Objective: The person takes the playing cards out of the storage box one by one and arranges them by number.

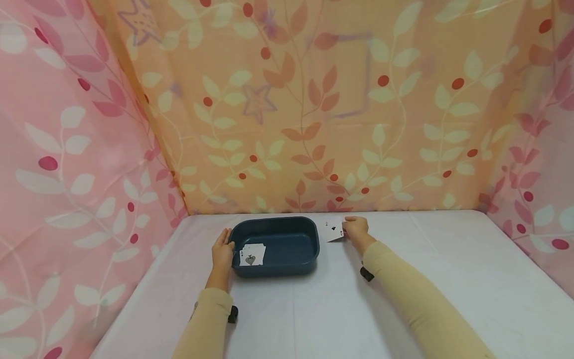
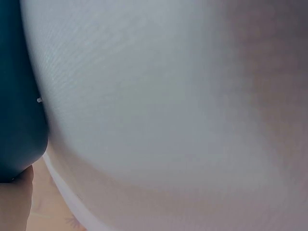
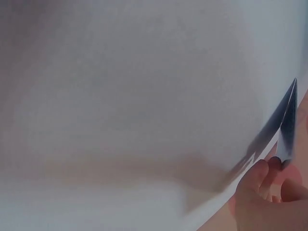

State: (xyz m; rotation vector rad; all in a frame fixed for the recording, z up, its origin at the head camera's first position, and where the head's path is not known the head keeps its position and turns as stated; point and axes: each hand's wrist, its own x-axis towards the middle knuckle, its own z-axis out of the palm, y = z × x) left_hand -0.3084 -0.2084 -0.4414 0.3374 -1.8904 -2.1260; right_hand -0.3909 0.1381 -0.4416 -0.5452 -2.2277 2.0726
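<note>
While the left grip (image 1: 221, 254) is holding the blue tray (image 1: 278, 270), the right grip (image 1: 357, 231) is pinching the club card (image 1: 333, 230), ideally without bending it.

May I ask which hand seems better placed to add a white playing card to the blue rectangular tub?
Probably the right hand, holding a white card; the left hand grips the tub.
</note>
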